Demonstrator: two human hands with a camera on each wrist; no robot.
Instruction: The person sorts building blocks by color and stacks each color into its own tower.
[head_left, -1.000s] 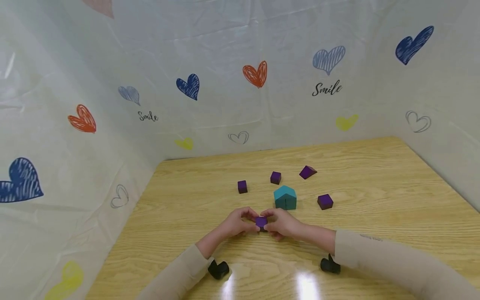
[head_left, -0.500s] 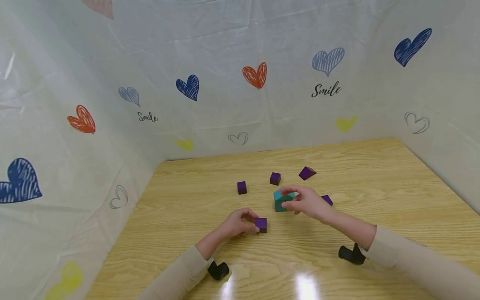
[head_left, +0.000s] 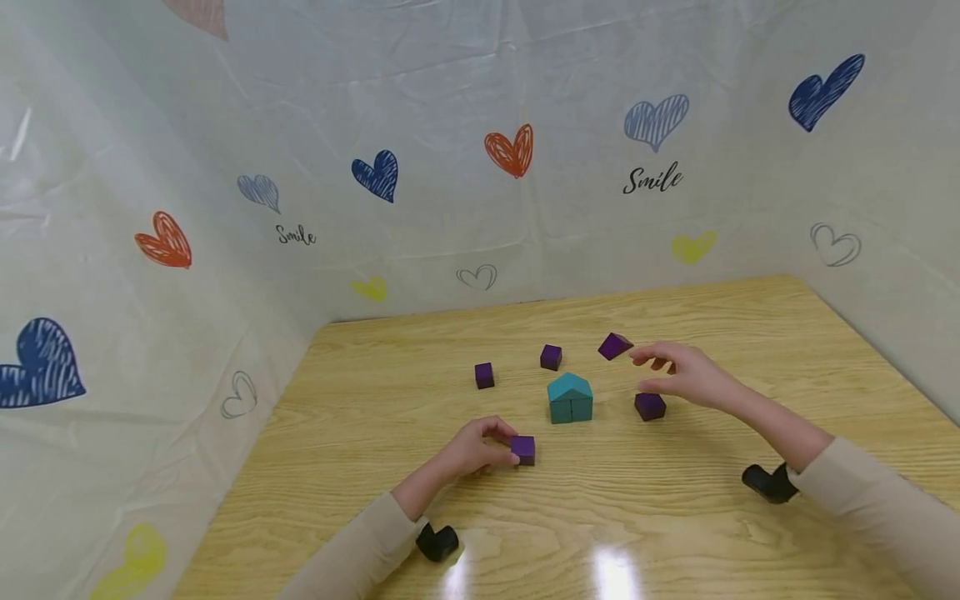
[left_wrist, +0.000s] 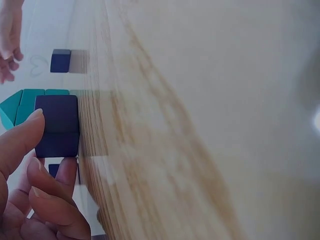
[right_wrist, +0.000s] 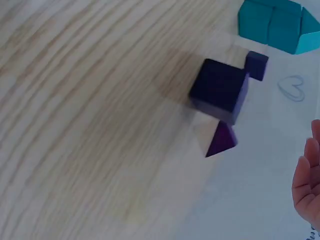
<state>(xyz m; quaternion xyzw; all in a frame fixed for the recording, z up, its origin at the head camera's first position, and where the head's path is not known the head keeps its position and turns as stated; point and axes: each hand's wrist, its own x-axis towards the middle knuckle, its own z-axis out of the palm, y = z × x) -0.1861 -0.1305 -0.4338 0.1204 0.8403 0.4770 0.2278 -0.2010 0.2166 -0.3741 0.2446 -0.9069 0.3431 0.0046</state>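
left hand (head_left: 475,448) pinches purple cube (head_left: 523,451) front-left of teal house (head_left: 570,400)
right hand (head_left: 686,375) spread, right of it, seemingly clear of purple block (head_left: 650,407); best steady the pinch, approach squarely

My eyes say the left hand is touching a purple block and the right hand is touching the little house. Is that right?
Not quite: the right hand isn't touching the little house. The head view shows it apart, by another block. The left hand is touching a purple block.
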